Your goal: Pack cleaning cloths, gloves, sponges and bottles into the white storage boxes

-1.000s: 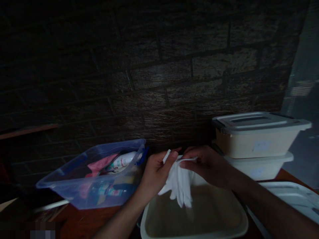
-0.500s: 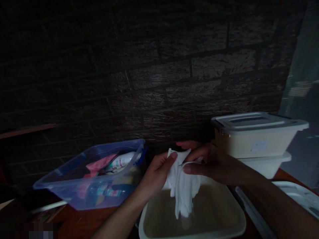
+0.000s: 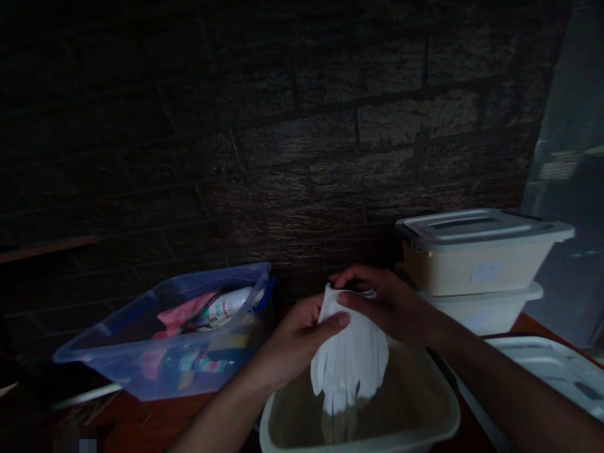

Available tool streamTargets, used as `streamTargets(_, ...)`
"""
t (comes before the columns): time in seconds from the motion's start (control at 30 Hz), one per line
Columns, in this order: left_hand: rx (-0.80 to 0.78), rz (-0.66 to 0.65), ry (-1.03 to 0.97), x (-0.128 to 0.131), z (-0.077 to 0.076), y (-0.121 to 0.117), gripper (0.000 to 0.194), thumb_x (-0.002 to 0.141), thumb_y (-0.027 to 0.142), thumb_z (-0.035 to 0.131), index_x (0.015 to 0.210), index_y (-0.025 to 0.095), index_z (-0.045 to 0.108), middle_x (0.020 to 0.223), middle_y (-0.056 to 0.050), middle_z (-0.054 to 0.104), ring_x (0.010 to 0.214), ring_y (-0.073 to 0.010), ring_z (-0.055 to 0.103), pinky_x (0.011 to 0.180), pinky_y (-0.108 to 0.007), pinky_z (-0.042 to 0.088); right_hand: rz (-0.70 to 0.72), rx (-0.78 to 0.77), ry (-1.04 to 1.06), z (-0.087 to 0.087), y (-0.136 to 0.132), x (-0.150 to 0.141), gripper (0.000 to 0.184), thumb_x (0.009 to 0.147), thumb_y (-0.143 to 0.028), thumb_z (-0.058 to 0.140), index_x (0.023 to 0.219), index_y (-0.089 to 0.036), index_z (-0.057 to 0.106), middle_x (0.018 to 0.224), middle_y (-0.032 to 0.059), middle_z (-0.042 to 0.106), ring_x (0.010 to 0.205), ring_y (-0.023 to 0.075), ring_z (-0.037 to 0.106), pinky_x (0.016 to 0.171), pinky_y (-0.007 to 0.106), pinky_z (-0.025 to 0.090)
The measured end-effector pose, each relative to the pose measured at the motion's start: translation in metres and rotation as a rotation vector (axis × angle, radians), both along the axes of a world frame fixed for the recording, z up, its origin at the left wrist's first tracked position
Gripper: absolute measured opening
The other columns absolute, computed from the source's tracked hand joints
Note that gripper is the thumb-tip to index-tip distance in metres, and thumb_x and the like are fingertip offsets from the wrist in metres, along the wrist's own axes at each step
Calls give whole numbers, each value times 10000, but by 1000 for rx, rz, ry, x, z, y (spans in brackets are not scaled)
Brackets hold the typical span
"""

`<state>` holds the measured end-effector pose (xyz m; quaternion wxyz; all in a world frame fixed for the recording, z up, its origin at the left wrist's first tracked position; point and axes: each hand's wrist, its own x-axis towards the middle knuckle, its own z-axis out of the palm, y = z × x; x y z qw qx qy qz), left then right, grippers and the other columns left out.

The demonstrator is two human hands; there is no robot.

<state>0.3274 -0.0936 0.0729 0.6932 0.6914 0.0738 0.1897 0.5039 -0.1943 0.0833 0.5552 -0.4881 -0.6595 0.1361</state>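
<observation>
The two bare hands are close together, and both are pinching the upper edge of a bunch of white fabric gloves (image 3: 356, 346). The left hand (image 3: 302, 333) grips its left side, the thumb lying on the front; the right hand (image 3: 384, 305) grips the upper right. The gloves hang, fingers downward, over an open cream rectangular plastic tub (image 3: 266, 423); whether their tips touch its inside, I cannot tell. To the left stands a translucent blue plastic box (image 3: 129, 368).
</observation>
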Motion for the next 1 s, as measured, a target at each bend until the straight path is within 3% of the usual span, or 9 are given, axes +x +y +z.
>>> streamTargets(0.07, -56, 115, -41, 2, 2, 0, 270, 922, 341, 708, 1079, 122, 727, 897, -79, 755, 731, -150, 676, 682, -248, 524, 17, -23, 207, -2, 6, 1, 433, 864, -374, 768, 1243, -240, 606, 1194, 74, 713, 1027, 224, 688, 872, 365, 555)
streamTargets(0.17, -147, 295, -171, 4, 9, -1, 313, 905, 331, 730, 1139, 124, 705, 985, -106, 770, 769, -175, 709, 719, -278, 561, 171, -160, 450, -7, 13, 1, 724, 768, -386, 856, 1375, -230, 493, 1204, 90, 708, 1017, 235, 694, 847, 365, 563)
streamTargets(0.23, -183, 375, -234, 4, 13, -3, 328, 882, 324, 755, 1131, 118, 702, 991, -115, 775, 771, -187, 721, 707, -280, 574, 287, -275, 426, -10, 16, -1, 723, 726, -365, 890, 1346, -206, 552, 1179, 77, 717, 1029, 237, 684, 860, 348, 548)
streamTargets(0.33, -193, 434, -260, 4, 14, -5, 322, 856, 327, 780, 1081, 108, 708, 922, -104, 775, 732, -182, 718, 688, -276, 582, 405, -376, 326, -17, 17, -1, 531, 740, -369, 873, 1194, -171, 680, 1089, 47, 737, 958, 219, 676, 815, 307, 524)
streamTargets(0.47, -128, 451, -260, 1, 15, 1, 247, 826, 291, 803, 976, 131, 690, 811, -33, 736, 670, -128, 673, 637, -218, 543, 315, -466, 258, -17, 9, 7, 332, 816, -358, 778, 1058, -135, 738, 936, 32, 741, 802, 182, 647, 695, 260, 479)
streamTargets(0.6, 96, 447, -180, -7, 22, 15, 336, 781, 266, 832, 1012, 185, 602, 798, 10, 710, 648, -117, 644, 586, -195, 498, 127, -572, 274, -6, -2, 15, 267, 790, -265, 728, 1028, -146, 742, 822, 4, 712, 701, 146, 595, 582, 219, 416)
streamTargets(0.73, 349, 424, 14, -21, 32, 25, 560, 807, 284, 791, 1283, 239, 499, 809, 14, 696, 708, -177, 680, 610, -250, 521, 209, -604, 330, -2, -4, 17, 333, 753, -246, 741, 1076, -175, 705, 958, 9, 723, 798, 161, 626, 683, 234, 481)
streamTargets(0.9, 611, 303, 260, -40, 38, 31, 601, 895, 330, 689, 1444, 283, 449, 656, 57, 598, 571, -142, 590, 482, -194, 397, 204, -687, 48, -6, 0, 22, 421, 748, -277, 776, 1156, -203, 701, 1034, 18, 720, 875, 190, 642, 713, 251, 501)
streamTargets(1.0, 641, 167, 396, -47, 36, 31, 673, 921, 375, 653, 1529, 304, 372, 674, 55, 595, 549, -140, 590, 461, -197, 425, 235, -690, -63, -5, -1, 29, 430, 748, -317, 792, 1151, -196, 701, 1047, 19, 708, 903, 190, 636, 719, 243, 498)
